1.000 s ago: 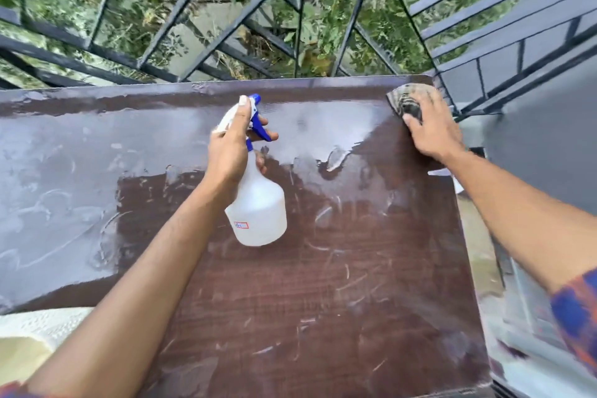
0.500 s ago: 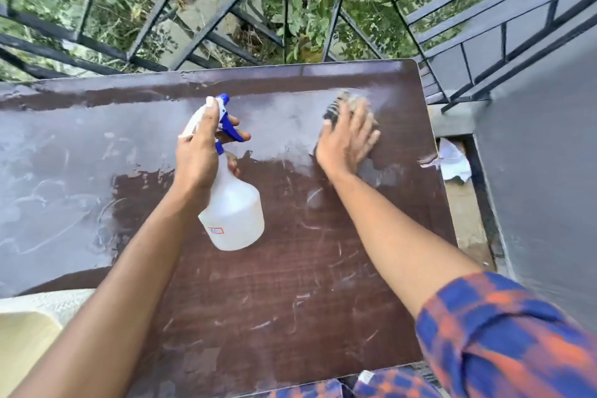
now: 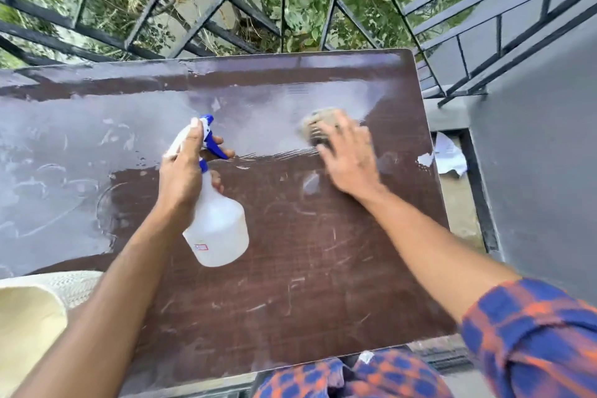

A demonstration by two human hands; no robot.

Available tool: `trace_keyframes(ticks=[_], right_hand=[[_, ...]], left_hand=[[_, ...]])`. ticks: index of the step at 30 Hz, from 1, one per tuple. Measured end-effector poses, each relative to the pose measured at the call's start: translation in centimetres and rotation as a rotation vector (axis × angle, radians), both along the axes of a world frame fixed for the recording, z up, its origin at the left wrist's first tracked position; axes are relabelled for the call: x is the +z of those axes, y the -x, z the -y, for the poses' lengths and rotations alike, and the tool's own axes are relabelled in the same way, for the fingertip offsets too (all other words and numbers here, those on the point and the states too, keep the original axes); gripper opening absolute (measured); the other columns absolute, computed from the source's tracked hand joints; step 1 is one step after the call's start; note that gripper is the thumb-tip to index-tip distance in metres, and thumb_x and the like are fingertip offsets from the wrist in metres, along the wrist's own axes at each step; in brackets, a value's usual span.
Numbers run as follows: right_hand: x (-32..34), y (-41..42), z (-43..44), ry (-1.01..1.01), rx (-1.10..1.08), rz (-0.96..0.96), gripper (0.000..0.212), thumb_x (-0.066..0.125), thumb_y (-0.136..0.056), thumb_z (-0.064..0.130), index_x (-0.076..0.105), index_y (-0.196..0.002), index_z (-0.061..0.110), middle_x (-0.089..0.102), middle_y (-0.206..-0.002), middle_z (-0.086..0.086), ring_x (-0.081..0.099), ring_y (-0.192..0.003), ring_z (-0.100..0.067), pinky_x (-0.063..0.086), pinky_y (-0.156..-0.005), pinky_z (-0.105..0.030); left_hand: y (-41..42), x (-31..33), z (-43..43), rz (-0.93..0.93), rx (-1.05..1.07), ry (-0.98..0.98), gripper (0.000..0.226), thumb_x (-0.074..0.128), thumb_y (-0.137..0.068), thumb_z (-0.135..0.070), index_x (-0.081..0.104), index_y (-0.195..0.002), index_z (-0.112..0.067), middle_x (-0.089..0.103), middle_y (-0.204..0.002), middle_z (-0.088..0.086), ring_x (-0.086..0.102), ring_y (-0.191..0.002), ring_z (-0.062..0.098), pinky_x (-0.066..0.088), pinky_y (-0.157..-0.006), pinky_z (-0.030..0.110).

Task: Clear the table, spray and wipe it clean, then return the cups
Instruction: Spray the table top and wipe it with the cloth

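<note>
The dark brown table (image 3: 307, 284) fills the middle of the view, wet and shiny over its far and left parts. My left hand (image 3: 182, 178) grips the neck of a white spray bottle (image 3: 219, 229) with a blue trigger, held above the table's centre. My right hand (image 3: 350, 158) presses flat on a greyish cloth (image 3: 315, 121) against the tabletop, right of the bottle and toward the far right. Most of the cloth is hidden under my fingers. No cups are in view.
A black metal railing (image 3: 206, 10) runs just behind the table's far edge, with greenery beyond. A grey wall (image 3: 533, 187) stands to the right, and crumpled white paper (image 3: 449, 155) lies in the gap beside the table. A cream woven object (image 3: 32, 317) sits at the near left.
My right hand slid the cloth from the far right corner leftward, then a little back to the right and nearer. The camera tilted down. My left hand kept holding the bottle.
</note>
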State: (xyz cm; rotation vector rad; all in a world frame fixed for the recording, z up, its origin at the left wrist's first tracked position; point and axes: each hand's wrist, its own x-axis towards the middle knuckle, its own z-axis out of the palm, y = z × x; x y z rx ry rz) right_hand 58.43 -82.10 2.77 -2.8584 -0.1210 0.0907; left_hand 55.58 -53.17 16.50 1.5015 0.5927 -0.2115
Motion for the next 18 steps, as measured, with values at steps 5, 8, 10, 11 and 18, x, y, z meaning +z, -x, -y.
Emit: trace_keyframes(ticks=[5, 8, 10, 11, 18], right_hand=[[1.0, 0.9, 13.0, -0.036, -0.425, -0.061, 0.053, 0.043, -0.102, 0.043, 0.040, -0.151, 0.022, 0.027, -0.165, -0.012, 0.029, -0.149, -0.035, 0.027, -0.120, -0.054], [0.8, 2.6, 11.6, 0.002, -0.538, -0.026, 0.049, 0.048, -0.102, 0.034, 0.043, -0.148, 0.017, 0.026, -0.166, -0.014, 0.030, -0.149, -0.037, 0.027, -0.120, -0.054], [0.6, 4.0, 7.5, 0.044, -0.613, 0.017, 0.048, 0.050, -0.100, 0.035, 0.046, -0.144, 0.019, 0.030, -0.164, -0.013, 0.032, -0.148, -0.037, 0.026, -0.120, -0.056], [0.5, 4.6, 4.9, 0.049, -0.611, 0.033, 0.047, 0.050, -0.100, 0.037, 0.047, -0.144, 0.021, 0.032, -0.163, -0.013, 0.033, -0.147, -0.037, 0.025, -0.120, -0.057], [1.2, 4.3, -14.5, -0.094, -0.095, 0.013, 0.050, 0.055, -0.096, 0.040, 0.050, -0.145, 0.029, 0.030, -0.165, -0.006, 0.030, -0.150, -0.033, 0.019, -0.122, -0.058]], left_hand=[[0.1, 0.0, 2.0, 0.005, -0.043, 0.027, 0.045, 0.048, -0.102, -0.057, 0.066, -0.115, -0.017, 0.078, -0.087, 0.005, 0.060, -0.075, 0.037, 0.046, -0.047, 0.027], [0.2, 0.1, 2.8, -0.003, -0.064, 0.037, 0.048, 0.049, -0.102, -0.058, 0.065, -0.111, -0.014, 0.077, -0.093, 0.015, 0.055, -0.068, 0.037, 0.045, -0.046, 0.027], [0.3, 0.1, 2.8, -0.001, -0.073, 0.038, 0.048, 0.048, -0.102, -0.057, 0.064, -0.111, -0.013, 0.077, -0.097, 0.018, 0.053, -0.054, 0.030, 0.045, -0.047, 0.028], [0.4, 0.1, 2.8, 0.004, -0.076, 0.032, 0.048, 0.048, -0.102, -0.057, 0.064, -0.115, -0.014, 0.077, -0.098, 0.018, 0.051, -0.048, 0.028, 0.045, -0.047, 0.029], [1.9, 0.9, 0.7, 0.015, -0.025, -0.085, 0.036, 0.049, -0.101, -0.060, 0.072, -0.110, -0.033, 0.077, -0.099, 0.001, 0.074, -0.094, 0.025, 0.054, -0.078, 0.040]])
